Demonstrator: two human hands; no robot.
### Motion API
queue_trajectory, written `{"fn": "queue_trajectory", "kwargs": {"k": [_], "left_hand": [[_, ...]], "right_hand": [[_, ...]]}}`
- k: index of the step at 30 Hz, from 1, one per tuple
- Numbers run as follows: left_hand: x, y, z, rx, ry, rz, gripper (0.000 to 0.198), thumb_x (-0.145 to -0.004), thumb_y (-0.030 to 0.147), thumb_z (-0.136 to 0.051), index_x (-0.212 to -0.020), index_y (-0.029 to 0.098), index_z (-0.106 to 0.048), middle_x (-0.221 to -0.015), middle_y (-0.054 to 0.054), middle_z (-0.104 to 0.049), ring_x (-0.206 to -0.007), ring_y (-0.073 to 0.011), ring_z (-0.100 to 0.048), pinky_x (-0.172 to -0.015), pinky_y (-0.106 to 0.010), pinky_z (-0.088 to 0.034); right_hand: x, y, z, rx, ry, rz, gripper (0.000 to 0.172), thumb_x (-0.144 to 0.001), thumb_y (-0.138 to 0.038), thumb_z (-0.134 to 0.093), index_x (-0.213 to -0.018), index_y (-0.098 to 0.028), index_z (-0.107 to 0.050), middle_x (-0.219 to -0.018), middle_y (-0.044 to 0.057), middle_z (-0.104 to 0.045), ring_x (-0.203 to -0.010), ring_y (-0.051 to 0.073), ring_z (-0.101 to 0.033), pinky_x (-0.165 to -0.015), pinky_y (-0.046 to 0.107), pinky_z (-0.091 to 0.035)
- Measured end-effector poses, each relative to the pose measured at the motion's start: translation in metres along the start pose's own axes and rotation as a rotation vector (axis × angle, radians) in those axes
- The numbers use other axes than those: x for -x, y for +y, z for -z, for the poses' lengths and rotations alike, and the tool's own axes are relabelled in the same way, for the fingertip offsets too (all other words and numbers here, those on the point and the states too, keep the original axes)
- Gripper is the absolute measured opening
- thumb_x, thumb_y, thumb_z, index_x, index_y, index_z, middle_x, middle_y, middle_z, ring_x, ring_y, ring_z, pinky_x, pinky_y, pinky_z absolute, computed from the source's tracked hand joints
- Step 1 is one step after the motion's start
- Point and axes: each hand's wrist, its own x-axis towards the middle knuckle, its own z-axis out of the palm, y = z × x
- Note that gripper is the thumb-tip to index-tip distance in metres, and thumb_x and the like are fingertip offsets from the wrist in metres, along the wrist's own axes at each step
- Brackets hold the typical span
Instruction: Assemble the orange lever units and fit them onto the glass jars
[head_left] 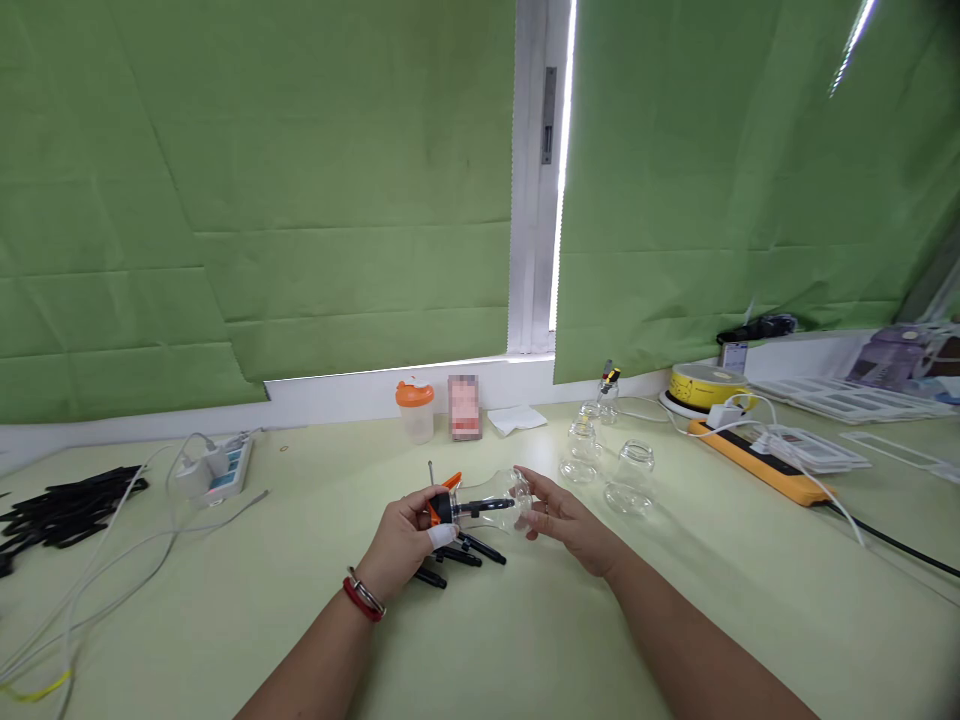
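Observation:
Over the table, a see-through jar (491,492) with a narrowed waist lies on its side between my two hands. My left hand (405,540) is closed around a black lid (444,507) with orange on it, at the jar's mouth; a black stem (486,506) runs from it into the jar. Whether the lid is fastened I cannot tell. My right hand (566,520) grips the rounded base of the jar, thumb and fingers on opposite sides. Below the jar lie several black stems (484,548), their other ends partly hidden by my left hand.
Several empty jars (630,482) stand to the right, one farther back holding dark and yellow pieces (611,378). Behind are an orange-lidded cup (415,410), a pink box (464,408) and white paper (516,419). An orange power strip (757,462) lies right; cables and black straps (71,505) lie left.

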Motion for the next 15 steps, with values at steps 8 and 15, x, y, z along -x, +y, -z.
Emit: {"fn": "queue_trajectory", "kwargs": {"k": [8,15], "left_hand": [[0.0009,-0.0011,-0.0022,-0.07,-0.019,-0.024,0.05,-0.057,0.02,-0.076,-0.106,0.019,-0.065,-0.09,-0.001,-0.07,-0.079,-0.0184,-0.067,-0.075,-0.033,-0.057],[0.0016,0.0013,-0.0028,-0.036,-0.022,-0.004,0.049,-0.057,0.018,-0.076,-0.105,0.018,-0.065,-0.091,-0.002,-0.07,-0.077,-0.0182,-0.067,-0.075,-0.033,-0.056]], "right_hand": [[-0.0019,0.0009,-0.0024,-0.002,0.035,-0.013,0.056,-0.081,-0.053,-0.056,-0.126,-0.02,-0.049,-0.089,0.005,-0.055,-0.067,0.014,-0.055,-0.062,0.03,-0.045],[-0.0025,0.0001,-0.0016,0.006,0.025,-0.042,0.053,-0.084,-0.058,-0.046,-0.116,-0.018,-0.055,-0.082,0.005,-0.059,-0.06,0.012,-0.052,-0.06,0.03,-0.043]]}}
